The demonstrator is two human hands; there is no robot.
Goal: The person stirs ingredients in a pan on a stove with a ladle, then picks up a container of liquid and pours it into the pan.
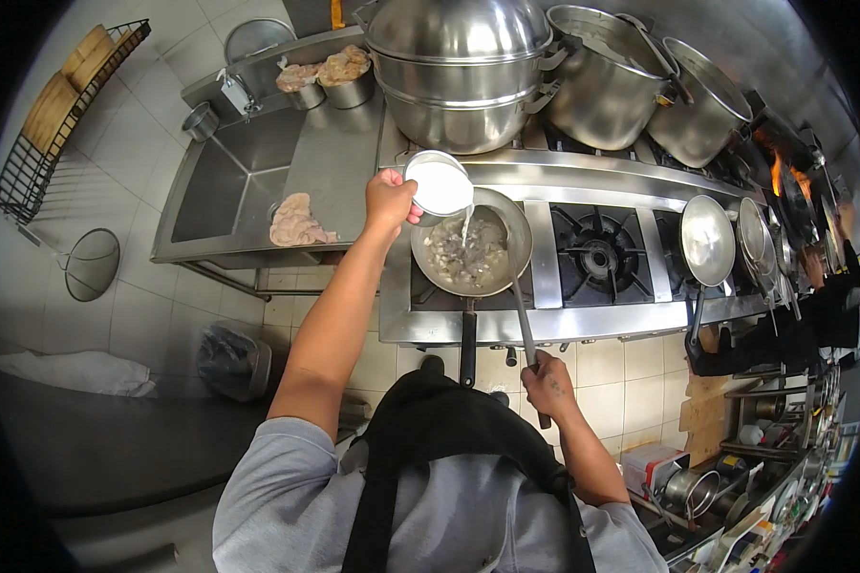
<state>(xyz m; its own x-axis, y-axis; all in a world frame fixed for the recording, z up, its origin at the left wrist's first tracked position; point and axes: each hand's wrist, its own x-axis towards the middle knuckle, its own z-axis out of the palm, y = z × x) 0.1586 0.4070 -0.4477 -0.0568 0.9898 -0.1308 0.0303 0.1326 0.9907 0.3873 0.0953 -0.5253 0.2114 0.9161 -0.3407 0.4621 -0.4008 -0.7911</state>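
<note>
My left hand [392,202] is closed round the rim of a metal bowl [439,183] of white liquid. The bowl is tilted over a frying pan [524,234], and a thin stream falls from it into the pan. Pale pieces in liquid [468,258] lie in the pan, which sits on the left burner with its black handle [468,349] towards me. My right hand [548,384] grips the handle of a long metal utensil [524,325]; its far end reaches the pan's right side, where its tip is hard to make out.
Behind the pan stand a large steamer pot [459,95] and two tall pots [597,95], [699,105]. A burner [598,256] is right of the pan, then another pan [707,241]. A co-worker's dark sleeve [784,334] is at right, near flames [788,181]. A sink [234,186] is left.
</note>
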